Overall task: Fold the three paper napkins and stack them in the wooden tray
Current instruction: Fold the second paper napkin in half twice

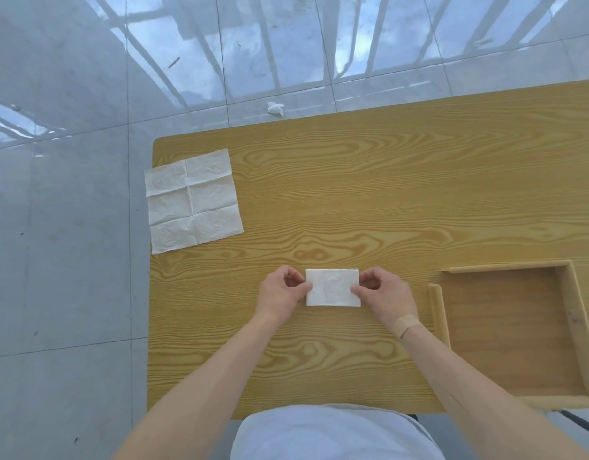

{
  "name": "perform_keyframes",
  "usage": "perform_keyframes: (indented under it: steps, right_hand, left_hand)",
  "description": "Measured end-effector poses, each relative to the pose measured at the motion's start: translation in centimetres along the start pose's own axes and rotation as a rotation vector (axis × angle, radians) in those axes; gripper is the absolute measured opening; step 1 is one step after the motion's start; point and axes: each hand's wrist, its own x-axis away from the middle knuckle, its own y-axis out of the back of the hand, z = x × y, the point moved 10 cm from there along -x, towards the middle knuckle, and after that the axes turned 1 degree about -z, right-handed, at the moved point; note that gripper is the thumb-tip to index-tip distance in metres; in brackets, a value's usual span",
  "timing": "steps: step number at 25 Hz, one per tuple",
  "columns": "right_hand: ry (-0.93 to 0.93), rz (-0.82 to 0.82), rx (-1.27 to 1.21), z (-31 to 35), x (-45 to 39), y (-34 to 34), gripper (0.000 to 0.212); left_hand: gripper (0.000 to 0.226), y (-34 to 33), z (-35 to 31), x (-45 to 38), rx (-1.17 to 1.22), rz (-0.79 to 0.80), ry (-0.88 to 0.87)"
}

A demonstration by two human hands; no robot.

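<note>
A folded white napkin (332,287), a small rectangle, lies on the wooden table (369,200) in front of me. My left hand (281,292) pinches its left edge and my right hand (384,295) pinches its right edge. An unfolded white napkin (193,200) with crease lines lies flat at the table's far left, its left side hanging over the edge. The wooden tray (571,327) sits at the right and shows nothing inside. Only these two napkins are visible on the table.
A crumpled bit of white paper (275,108) lies on the glossy tiled floor beyond the table's far edge. The table's left edge runs just past the unfolded napkin. A plaster sits on my right wrist.
</note>
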Motion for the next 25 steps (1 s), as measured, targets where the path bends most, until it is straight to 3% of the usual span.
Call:
perform_keyframes:
  steps: [14,25]
  right_hand:
    - [0.006,-0.08,0.078,0.4,0.2,0.4,0.019]
    - [0.043,-0.077,0.16,0.6,-0.1,0.1,0.02]
  left_hand:
    - [0.018,0.2,-0.4,0.4,-0.041,-0.041,-0.039]
    - [0.016,0.1,-1.5,1.0,-0.231,-0.122,-0.116]
